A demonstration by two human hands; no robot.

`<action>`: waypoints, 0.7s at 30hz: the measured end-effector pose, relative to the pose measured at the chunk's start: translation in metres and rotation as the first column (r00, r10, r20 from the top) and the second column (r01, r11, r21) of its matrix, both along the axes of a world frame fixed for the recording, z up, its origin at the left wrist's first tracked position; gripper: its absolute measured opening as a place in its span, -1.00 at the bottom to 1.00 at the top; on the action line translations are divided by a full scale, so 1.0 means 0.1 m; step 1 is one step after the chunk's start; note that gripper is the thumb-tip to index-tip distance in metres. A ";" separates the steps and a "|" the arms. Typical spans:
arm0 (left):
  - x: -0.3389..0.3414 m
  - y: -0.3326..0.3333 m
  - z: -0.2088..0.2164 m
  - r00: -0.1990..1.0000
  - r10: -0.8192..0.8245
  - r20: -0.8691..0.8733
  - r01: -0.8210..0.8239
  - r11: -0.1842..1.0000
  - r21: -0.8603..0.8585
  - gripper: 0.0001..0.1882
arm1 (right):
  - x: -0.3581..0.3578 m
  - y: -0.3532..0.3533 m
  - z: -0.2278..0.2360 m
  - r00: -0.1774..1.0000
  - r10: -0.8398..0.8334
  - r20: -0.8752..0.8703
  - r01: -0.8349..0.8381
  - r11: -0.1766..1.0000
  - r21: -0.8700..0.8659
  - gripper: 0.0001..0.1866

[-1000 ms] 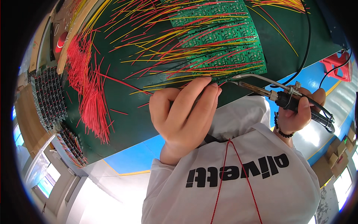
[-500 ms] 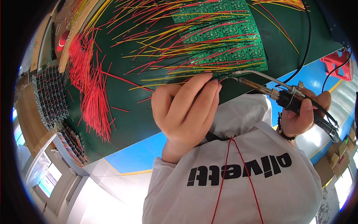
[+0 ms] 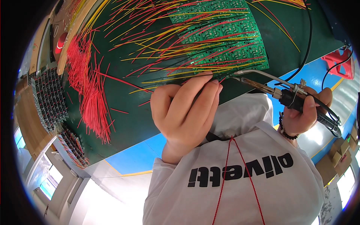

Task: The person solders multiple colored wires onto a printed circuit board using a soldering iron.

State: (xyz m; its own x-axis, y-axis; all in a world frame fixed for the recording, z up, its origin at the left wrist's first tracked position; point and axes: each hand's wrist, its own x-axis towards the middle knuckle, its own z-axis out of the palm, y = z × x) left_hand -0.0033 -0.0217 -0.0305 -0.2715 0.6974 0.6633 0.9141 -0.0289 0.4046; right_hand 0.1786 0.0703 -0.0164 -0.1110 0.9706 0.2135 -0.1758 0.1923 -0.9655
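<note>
My right hand [image 3: 303,114] is wrapped round the dark handle of a soldering iron [image 3: 287,96] fitted with a thin curved metal guide tube. The iron's tip points left, at the near edge of a green circuit board panel [image 3: 225,35]. Right beside that tip, my left hand [image 3: 189,108] is closed in a pinch on a thin wire, mostly hidden by the fingers. Rows of red, yellow and black wires [image 3: 161,48] lie across the panel, their loose lengths reaching left over the table.
A green-topped table [image 3: 123,127] bears a heap of red wires [image 3: 92,101] at the left. Stacked boards [image 3: 48,99] stand at its left edge. A black cable [image 3: 309,41] crosses the right side. Beyond sits a red plastic stool [image 3: 339,63].
The panel and its wires have shifted slightly left and up. Both hands stay nearly in place, with the iron's tip still close to my left fingertips.
</note>
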 end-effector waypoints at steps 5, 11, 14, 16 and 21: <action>0.00 -0.01 0.00 1.000 0.003 -0.009 -0.003 1.000 -0.011 -0.75 | -0.02 0.00 0.03 0.999 0.029 0.031 -0.028 0.999 -0.019 -0.70; 0.00 -0.01 -0.01 1.000 0.003 -0.003 -0.003 1.000 -0.020 -0.74 | -0.04 -0.01 0.03 1.000 0.030 0.000 -0.030 0.999 -0.015 -0.70; 0.00 -0.02 -0.01 1.000 0.009 -0.007 -0.009 1.000 -0.018 -0.74 | -0.01 0.02 -0.02 0.997 0.038 -0.067 -0.037 0.999 0.016 -0.70; 0.00 -0.02 -0.01 1.000 0.010 -0.004 -0.010 1.000 -0.022 -0.75 | -0.01 0.01 -0.01 0.998 0.042 -0.041 -0.042 0.999 0.008 -0.69; 0.00 -0.01 0.00 1.000 0.002 -0.004 -0.002 1.000 -0.024 -0.75 | -0.04 -0.01 0.02 1.000 0.002 0.022 -0.002 1.000 -0.015 -0.68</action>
